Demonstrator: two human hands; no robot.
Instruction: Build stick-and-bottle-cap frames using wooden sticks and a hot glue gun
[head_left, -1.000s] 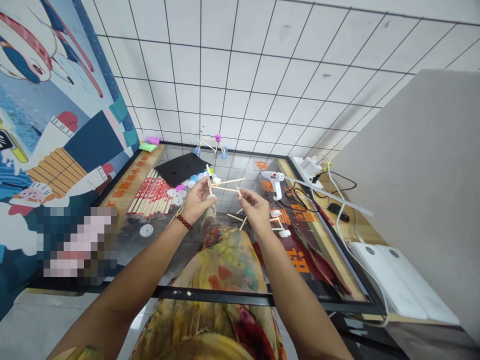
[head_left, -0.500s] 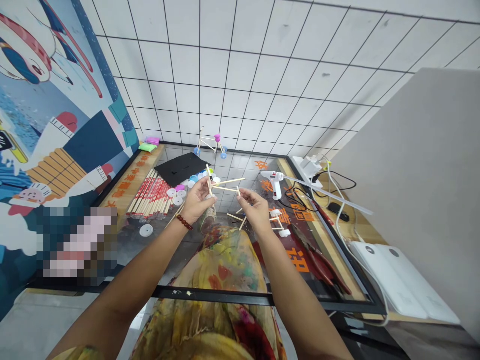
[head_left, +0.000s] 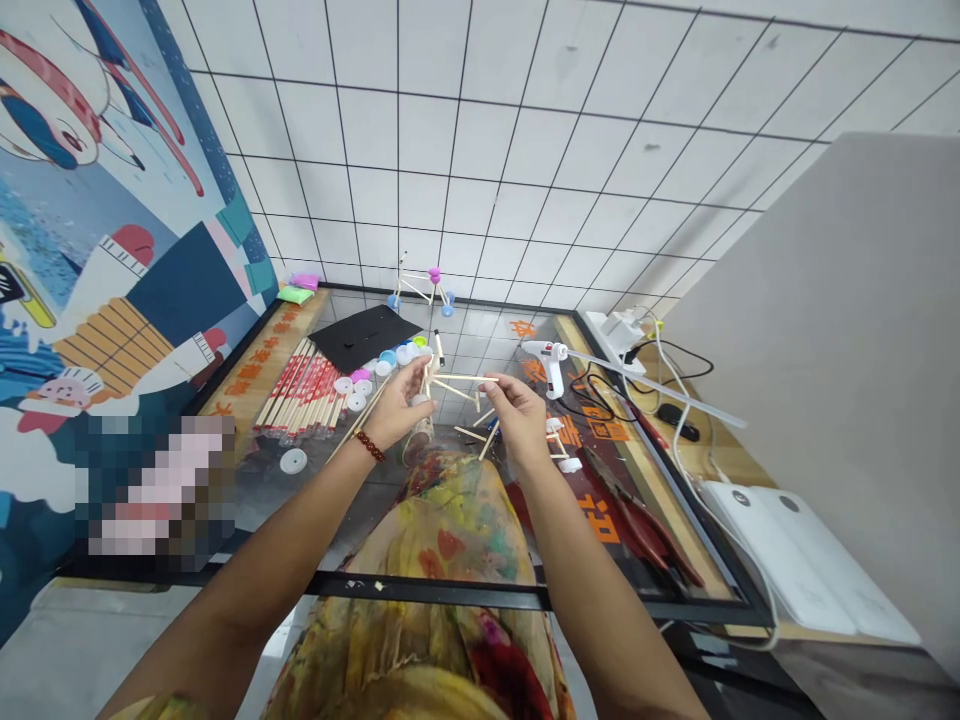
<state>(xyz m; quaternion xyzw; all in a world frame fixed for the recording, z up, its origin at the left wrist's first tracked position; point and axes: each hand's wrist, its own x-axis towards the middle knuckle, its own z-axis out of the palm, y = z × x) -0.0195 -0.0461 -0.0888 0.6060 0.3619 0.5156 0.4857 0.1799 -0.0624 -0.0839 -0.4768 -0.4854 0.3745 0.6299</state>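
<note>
Glass tabletop (head_left: 459, 344) is spreading before a tiled wall (head_left: 480, 140), reflecting it. Above it, the left hand (head_left: 405, 402) is pinching one end of a small wooden-stick frame (head_left: 455, 384), fingers nearly closed; the right hand (head_left: 514, 412), thumb and fingertips together, is gripping the other end. Beyond, a white glue gun (head_left: 552, 366) is lying right of them.

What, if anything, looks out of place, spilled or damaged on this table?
No spill or breakage is apparent. Mildly untidy: loose sticks lie at odd angles by the right hand, unlike the packaged sticks in their row; one white disc sits apart from the clustered discs; pale scraps dot the table's black near edge.
</note>
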